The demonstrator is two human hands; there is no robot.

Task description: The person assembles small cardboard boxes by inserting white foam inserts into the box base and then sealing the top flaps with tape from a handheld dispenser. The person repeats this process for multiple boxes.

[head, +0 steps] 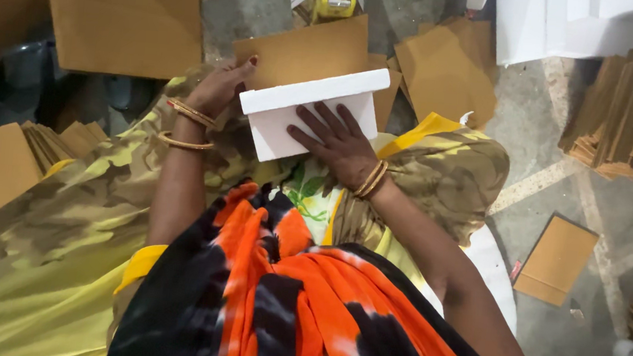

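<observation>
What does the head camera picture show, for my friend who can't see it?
A person sitting on the floor presses their right hand flat on a white box in their lap, while the left hand holds a brown cardboard sheet behind it. More cardboard pieces lie around on the grey floor.

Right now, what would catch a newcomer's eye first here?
The white box at centre, resting on the person's lap: the right hand lies flat on it, the left hand grips its far edge. Below it, a bright orange-and-black scarf fills the foreground, with brown cardboard sheets scattered around.
</observation>
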